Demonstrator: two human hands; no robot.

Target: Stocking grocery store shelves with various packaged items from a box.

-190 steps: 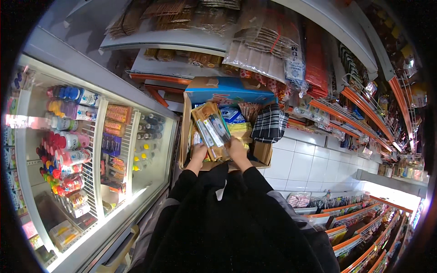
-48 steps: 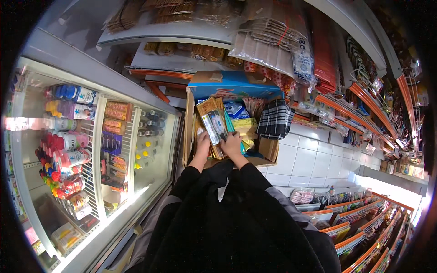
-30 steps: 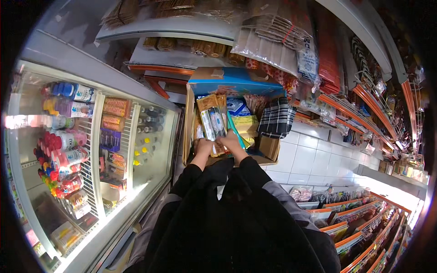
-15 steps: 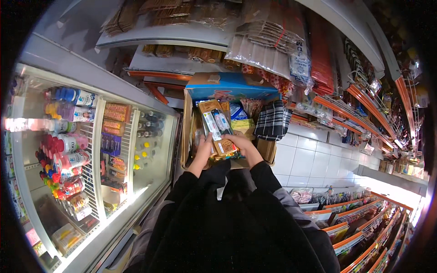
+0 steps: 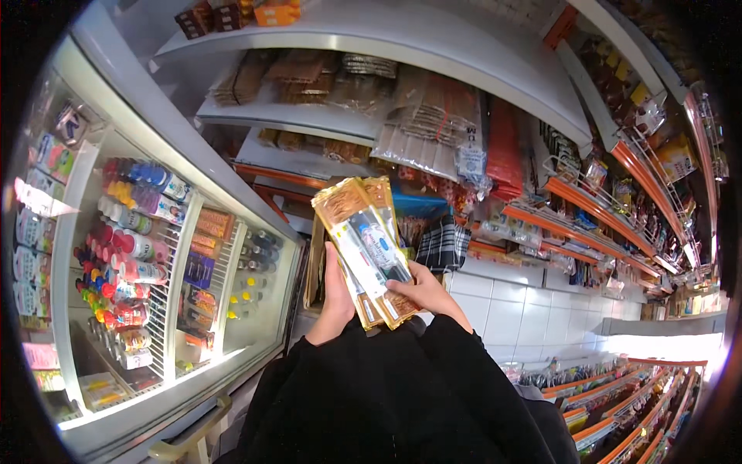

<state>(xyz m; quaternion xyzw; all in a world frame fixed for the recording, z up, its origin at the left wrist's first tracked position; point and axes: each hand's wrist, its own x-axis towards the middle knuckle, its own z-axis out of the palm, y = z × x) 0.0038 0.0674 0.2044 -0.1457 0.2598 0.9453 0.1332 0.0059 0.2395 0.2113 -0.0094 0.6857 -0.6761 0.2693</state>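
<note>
Several flat, shiny gold packets [image 5: 363, 232] with white and dark labels are held fanned between my two hands, close to my chest. My left hand [image 5: 334, 300] grips them along their left edge, its fingers mostly behind them. On the other side, my right hand [image 5: 423, 292] pinches the lower right edge, thumb across the front. Behind the packets stands an open cardboard box [image 5: 313, 271] with a blue flap [image 5: 421, 203], mostly hidden by them. A black-and-white checked cloth [image 5: 443, 246] hangs at the box's right side.
To the left, a lit fridge with bottles [image 5: 139, 247] on its shelves stands beside me. White shelves [image 5: 325, 122] ahead hold bagged brown goods [image 5: 433, 108]. Orange-edged racks [image 5: 603, 201] with hanging packets line the right, above white floor tiles [image 5: 502, 301].
The packets have come up out of the box toward me, and they now fan apart in both hands. My view has tilted up, showing more of the upper shelves.
</note>
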